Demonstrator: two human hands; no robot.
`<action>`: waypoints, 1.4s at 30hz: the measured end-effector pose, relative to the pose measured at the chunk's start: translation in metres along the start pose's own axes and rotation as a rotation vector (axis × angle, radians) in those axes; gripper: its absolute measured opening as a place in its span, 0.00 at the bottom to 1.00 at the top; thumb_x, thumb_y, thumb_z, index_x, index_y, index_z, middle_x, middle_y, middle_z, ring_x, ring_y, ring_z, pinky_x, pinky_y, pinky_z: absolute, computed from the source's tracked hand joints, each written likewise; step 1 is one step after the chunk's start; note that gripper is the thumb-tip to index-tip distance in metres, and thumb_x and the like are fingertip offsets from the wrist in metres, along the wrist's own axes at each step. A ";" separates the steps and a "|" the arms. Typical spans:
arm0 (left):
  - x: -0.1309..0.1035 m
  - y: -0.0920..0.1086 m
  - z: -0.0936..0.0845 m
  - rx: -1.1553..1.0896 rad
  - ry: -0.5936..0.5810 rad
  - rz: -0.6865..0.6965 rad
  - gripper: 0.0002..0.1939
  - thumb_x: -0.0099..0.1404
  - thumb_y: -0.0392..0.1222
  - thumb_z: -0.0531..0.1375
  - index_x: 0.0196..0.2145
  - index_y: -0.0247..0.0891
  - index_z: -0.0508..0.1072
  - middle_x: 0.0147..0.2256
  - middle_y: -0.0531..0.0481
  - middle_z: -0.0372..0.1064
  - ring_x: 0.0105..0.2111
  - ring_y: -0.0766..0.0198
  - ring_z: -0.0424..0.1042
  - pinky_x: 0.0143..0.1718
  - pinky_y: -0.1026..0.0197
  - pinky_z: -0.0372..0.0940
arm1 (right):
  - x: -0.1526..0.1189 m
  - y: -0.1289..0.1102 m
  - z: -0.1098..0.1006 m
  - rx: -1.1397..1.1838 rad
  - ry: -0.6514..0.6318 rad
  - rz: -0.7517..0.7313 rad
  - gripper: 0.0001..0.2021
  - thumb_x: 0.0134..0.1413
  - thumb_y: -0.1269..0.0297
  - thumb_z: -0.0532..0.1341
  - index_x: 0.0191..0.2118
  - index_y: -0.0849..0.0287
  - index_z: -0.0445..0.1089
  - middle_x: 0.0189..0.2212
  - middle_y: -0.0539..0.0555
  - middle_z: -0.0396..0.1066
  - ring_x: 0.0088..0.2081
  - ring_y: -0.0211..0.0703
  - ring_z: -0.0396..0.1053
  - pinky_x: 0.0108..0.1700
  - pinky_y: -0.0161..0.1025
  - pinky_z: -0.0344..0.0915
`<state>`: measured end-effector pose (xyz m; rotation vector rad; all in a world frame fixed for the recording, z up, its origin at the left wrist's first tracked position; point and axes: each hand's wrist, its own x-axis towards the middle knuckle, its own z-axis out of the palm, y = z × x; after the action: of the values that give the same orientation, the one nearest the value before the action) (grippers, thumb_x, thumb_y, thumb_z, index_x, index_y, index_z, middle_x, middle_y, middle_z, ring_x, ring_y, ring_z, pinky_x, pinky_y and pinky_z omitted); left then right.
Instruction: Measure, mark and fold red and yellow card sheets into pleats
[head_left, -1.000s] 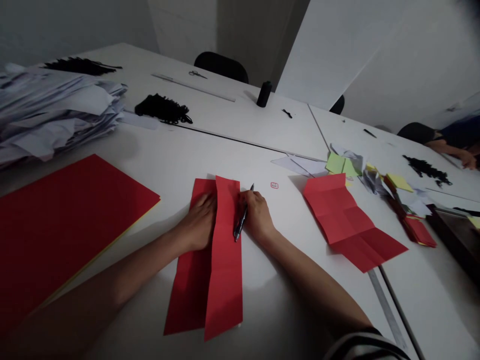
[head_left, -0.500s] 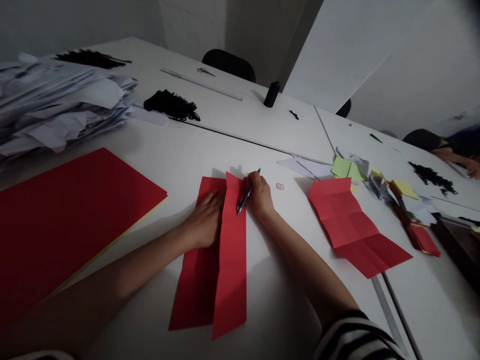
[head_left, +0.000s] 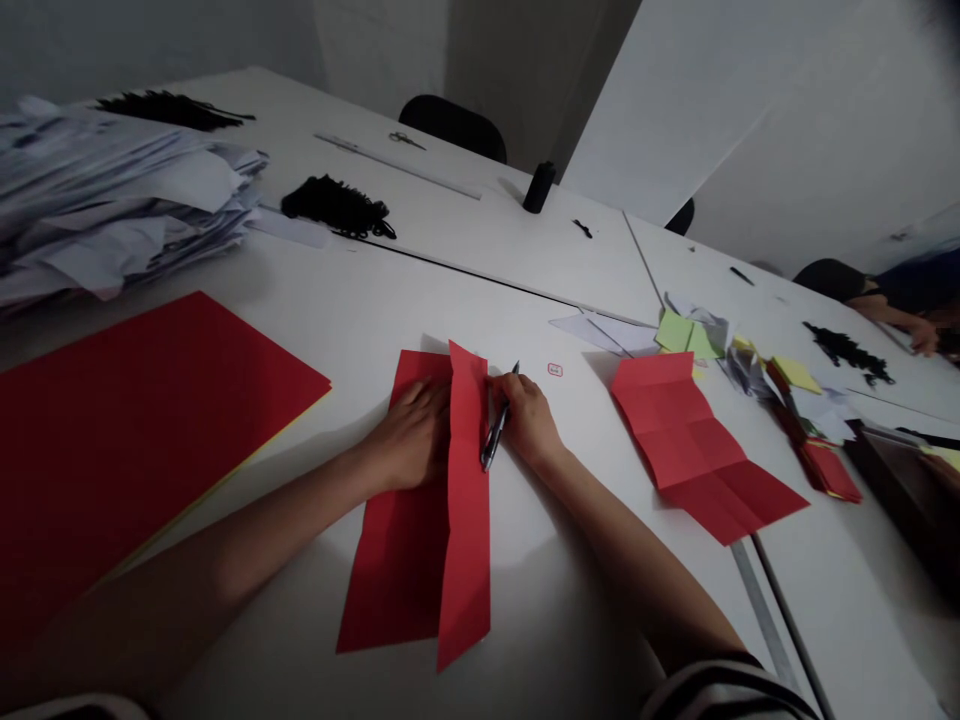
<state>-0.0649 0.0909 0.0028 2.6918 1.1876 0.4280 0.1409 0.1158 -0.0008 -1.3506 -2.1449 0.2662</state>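
A white, smooth-surfaced table [head_left: 390, 310] extends under and beyond a partly folded, long red paper sheet [head_left: 465, 520], which lies in front of the person with its right panel raised over its flat left panel. Left of this sheet lies a flat stack of large red paper with a yellow lower edge [head_left: 142, 440]; beyond that stack, farther from the sheet, is a thick, uneven pile of loose white papers [head_left: 127, 200]. Right of the sheet, well apart, rests a second red paper sheet, unfolded and creased into panels [head_left: 697, 440]. The left hand [head_left: 411, 438] lies on the sheet's left panel, fingers extended; the raised panel hides the fingertips. The right hand [head_left: 529, 415] is at the sheet's right edge, fingers curled and gripping a slim, dark pen [head_left: 498, 425]. Beyond the sheet are a black cord bundle [head_left: 337, 207], to the left, and an upright black cylinder [head_left: 539, 188], to the right. A small, red-bordered rectangular mark [head_left: 555, 369] is located right of the sheet's far end.
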 end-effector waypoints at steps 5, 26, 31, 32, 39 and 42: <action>0.001 -0.001 0.003 0.010 -0.018 0.005 0.29 0.62 0.40 0.55 0.60 0.34 0.58 0.60 0.35 0.57 0.61 0.43 0.55 0.62 0.38 0.47 | -0.020 -0.005 -0.004 -0.030 -0.050 -0.092 0.17 0.53 0.78 0.50 0.46 0.59 0.66 0.35 0.57 0.73 0.40 0.48 0.67 0.44 0.43 0.65; 0.004 0.005 -0.007 0.008 -0.055 0.001 0.29 0.63 0.40 0.55 0.61 0.35 0.60 0.58 0.36 0.60 0.61 0.45 0.56 0.62 0.42 0.45 | -0.076 -0.027 -0.017 -0.111 -0.026 -0.373 0.15 0.60 0.80 0.48 0.45 0.58 0.67 0.37 0.58 0.74 0.47 0.49 0.69 0.50 0.48 0.69; 0.004 0.005 -0.007 0.041 -0.042 0.022 0.29 0.62 0.37 0.54 0.61 0.34 0.59 0.56 0.37 0.62 0.60 0.45 0.56 0.62 0.43 0.46 | -0.087 -0.032 -0.022 -0.082 -0.019 -0.412 0.14 0.57 0.83 0.51 0.45 0.63 0.66 0.39 0.60 0.74 0.49 0.49 0.68 0.51 0.46 0.68; 0.004 0.005 -0.007 0.046 -0.042 0.026 0.30 0.62 0.37 0.55 0.61 0.34 0.59 0.56 0.37 0.62 0.60 0.45 0.57 0.62 0.42 0.46 | -0.090 -0.033 -0.023 -0.080 -0.018 -0.414 0.14 0.57 0.82 0.51 0.45 0.63 0.66 0.39 0.60 0.74 0.49 0.49 0.67 0.51 0.47 0.68; 0.004 0.002 -0.002 0.047 -0.056 0.026 0.31 0.61 0.35 0.55 0.62 0.36 0.58 0.58 0.37 0.60 0.61 0.45 0.55 0.63 0.42 0.44 | -0.109 -0.043 -0.030 -0.071 -0.024 -0.433 0.12 0.60 0.80 0.51 0.46 0.63 0.65 0.36 0.60 0.74 0.50 0.49 0.68 0.51 0.47 0.69; 0.005 0.002 -0.001 0.035 -0.056 0.026 0.32 0.60 0.35 0.56 0.62 0.37 0.57 0.57 0.38 0.61 0.61 0.46 0.55 0.63 0.42 0.43 | -0.118 -0.047 -0.033 -0.078 -0.008 -0.469 0.12 0.60 0.80 0.51 0.45 0.64 0.66 0.37 0.60 0.75 0.48 0.49 0.69 0.51 0.47 0.70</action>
<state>-0.0612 0.0931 0.0052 2.7322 1.1574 0.3362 0.1616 -0.0139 0.0041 -0.8470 -2.4211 0.0006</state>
